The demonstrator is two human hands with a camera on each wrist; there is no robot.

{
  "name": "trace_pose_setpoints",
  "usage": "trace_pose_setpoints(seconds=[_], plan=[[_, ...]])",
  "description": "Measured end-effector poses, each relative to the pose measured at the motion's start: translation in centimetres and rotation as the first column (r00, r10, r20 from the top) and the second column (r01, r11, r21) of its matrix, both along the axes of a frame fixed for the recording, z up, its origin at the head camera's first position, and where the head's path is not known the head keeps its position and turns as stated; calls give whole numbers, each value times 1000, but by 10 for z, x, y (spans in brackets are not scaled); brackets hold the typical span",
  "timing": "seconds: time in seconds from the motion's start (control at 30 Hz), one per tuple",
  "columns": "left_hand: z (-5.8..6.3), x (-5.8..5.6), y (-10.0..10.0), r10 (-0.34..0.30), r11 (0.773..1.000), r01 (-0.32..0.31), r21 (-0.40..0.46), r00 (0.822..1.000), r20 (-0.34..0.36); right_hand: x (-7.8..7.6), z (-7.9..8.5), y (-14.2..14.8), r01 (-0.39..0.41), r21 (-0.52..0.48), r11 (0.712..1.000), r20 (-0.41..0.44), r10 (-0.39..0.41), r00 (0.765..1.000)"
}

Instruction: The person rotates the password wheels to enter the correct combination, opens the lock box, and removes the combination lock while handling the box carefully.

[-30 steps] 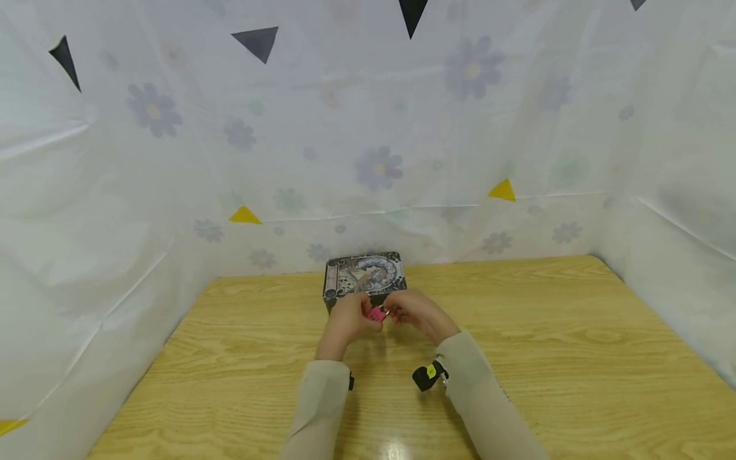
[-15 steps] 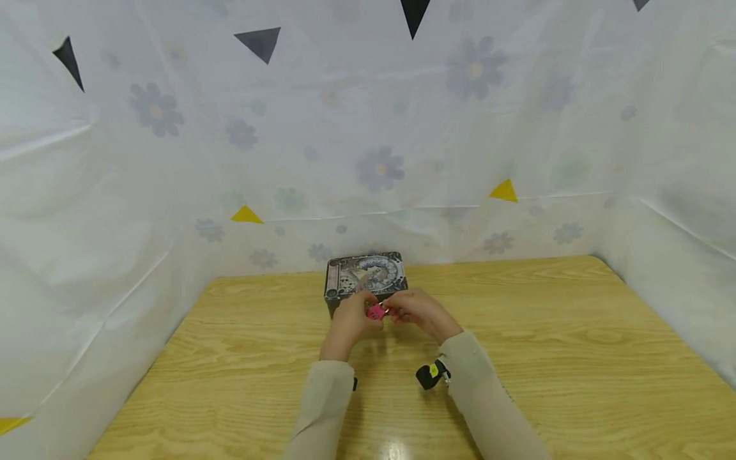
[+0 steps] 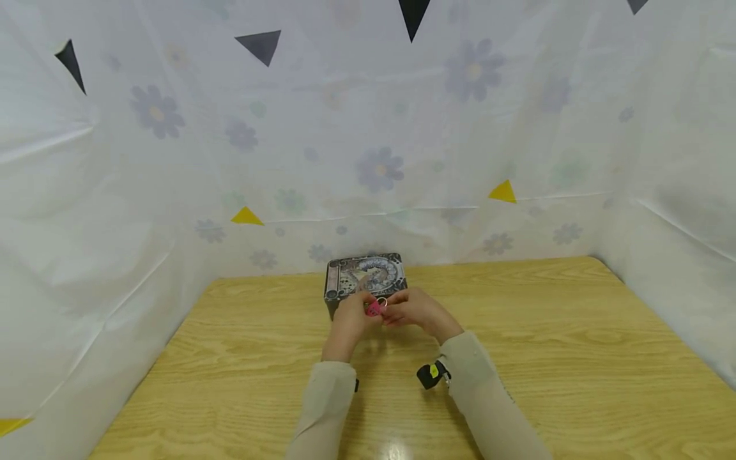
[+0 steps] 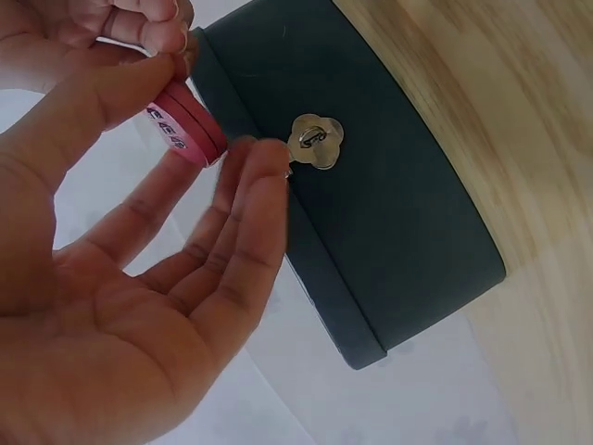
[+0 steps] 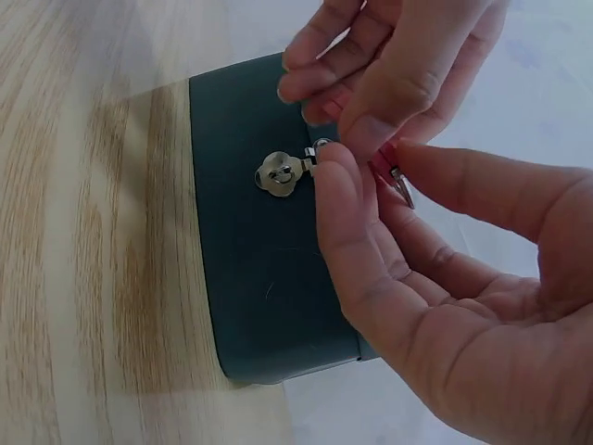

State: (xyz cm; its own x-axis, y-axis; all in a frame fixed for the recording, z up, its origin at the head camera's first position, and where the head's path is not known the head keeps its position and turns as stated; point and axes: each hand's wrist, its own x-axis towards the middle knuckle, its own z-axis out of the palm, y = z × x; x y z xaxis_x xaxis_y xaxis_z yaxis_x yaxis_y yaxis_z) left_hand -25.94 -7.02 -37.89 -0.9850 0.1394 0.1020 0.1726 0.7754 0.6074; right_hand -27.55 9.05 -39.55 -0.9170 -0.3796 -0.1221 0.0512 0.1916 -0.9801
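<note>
A small pink combination padlock (image 3: 375, 308) is between my two hands in the head view. My left hand (image 3: 352, 319) grips its body between thumb and fingers; the left wrist view shows number dials along the padlock (image 4: 183, 125). My right hand (image 3: 416, 312) pinches the padlock's right side with thumb and index finger. Its metal shackle (image 5: 402, 188) shows beside the right thumb in the right wrist view. Just behind the hands stands a dark tin box (image 3: 365, 275) with a printed lid. On its front is a silver flower-shaped clasp (image 4: 315, 141) with a loop, apart from the padlock.
The wooden table (image 3: 517, 332) extends on both sides of the box. A white flower-print sheet (image 3: 322, 128) hangs behind and at the sides. The box stands near the table's back edge.
The padlock has turned in my hands, so its shackle now points upward. My right fingers have shifted from the shackle to the padlock's side. The box has stayed in place.
</note>
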Motion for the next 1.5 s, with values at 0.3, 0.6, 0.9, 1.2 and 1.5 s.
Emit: trace_pose_setpoints(seconds=[0.3,0.6,0.9,1.2,1.5], plan=[[0,-4,9,-92,995,93,25,994,-54,-3,7,2,111,38,993,-49,-109,993],[0,-8,16,-156,962,160,220,987,-36,0,17,14,224,45,974,-65,-221,973],[1,-10,31,-199,944,185,272,980,25,0,15,31,269,76,960,-118,-259,959],[-2,-13,48,-301,924,274,268,952,64,1,15,52,313,158,937,-132,-294,947],[-14,-13,65,-332,931,306,201,937,108,2,10,65,367,225,903,-59,-363,930]])
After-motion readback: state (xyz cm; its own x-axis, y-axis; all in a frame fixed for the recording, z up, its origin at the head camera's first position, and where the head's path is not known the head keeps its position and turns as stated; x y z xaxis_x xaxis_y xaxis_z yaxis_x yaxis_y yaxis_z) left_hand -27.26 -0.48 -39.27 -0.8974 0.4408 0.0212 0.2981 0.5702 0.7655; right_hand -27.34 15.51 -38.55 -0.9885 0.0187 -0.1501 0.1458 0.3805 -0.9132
